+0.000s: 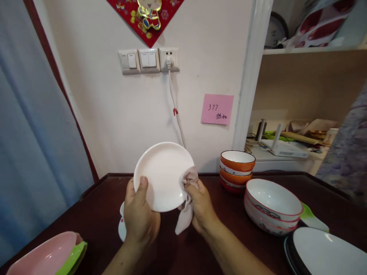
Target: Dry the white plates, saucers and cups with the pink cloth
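A round white plate [164, 177] is held up, tilted toward me, above the dark table. My left hand [140, 212] grips its lower left rim, with the thumb across the front and the fingers hidden behind. At the right rim, my right hand [202, 202] is closed on a pale pink cloth [186, 217]. That cloth is pressed against the plate's edge, and one end hangs down below. Partly hidden behind my left hand is a white dish [122, 229] with a small red mark.
Orange and white bowls [237, 168] stand stacked at the back right. Nearer are larger red-rimmed bowls [272, 210], dark-edged white plates [329, 252] and a green-and-white dish [314, 219]. A pink dish [46, 254] sits front left on the brown table [100, 202]. A cord [174, 103] runs down the wall.
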A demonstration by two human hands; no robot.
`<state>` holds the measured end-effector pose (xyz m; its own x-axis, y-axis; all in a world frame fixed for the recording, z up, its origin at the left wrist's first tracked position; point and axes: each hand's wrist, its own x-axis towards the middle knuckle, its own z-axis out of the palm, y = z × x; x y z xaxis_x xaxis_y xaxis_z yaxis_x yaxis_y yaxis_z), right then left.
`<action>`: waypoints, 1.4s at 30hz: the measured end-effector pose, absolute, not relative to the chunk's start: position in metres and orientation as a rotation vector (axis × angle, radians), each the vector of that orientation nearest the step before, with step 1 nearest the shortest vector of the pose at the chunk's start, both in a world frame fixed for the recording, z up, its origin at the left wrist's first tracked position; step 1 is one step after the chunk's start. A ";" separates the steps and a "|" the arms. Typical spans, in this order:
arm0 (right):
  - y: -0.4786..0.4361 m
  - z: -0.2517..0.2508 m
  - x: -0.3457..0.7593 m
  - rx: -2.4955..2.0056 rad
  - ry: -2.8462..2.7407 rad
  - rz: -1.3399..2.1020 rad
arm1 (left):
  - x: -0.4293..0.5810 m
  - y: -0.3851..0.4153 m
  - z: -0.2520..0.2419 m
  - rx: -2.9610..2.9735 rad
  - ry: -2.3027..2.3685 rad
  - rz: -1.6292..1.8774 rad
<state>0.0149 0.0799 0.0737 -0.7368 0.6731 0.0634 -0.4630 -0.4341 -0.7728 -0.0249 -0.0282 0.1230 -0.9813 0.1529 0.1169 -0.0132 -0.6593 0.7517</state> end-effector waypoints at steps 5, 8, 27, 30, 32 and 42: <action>0.115 0.090 0.035 -0.300 -1.320 1.896 | -0.031 -0.032 0.125 0.271 1.166 2.343; 0.140 0.097 0.046 -0.412 -1.543 1.479 | -0.024 -0.027 0.121 0.211 1.121 2.214; 0.119 0.067 0.027 0.144 -2.162 0.368 | -0.025 -0.021 0.132 0.228 1.033 2.550; 0.134 0.063 0.023 -0.100 -2.086 0.345 | -0.016 -0.016 0.117 0.266 1.122 2.398; 0.134 0.064 0.023 -0.168 -2.073 0.360 | -0.011 -0.013 0.105 0.310 1.152 2.279; 0.073 0.086 0.040 0.288 -2.369 0.457 | -0.028 -0.015 0.107 0.285 0.998 2.232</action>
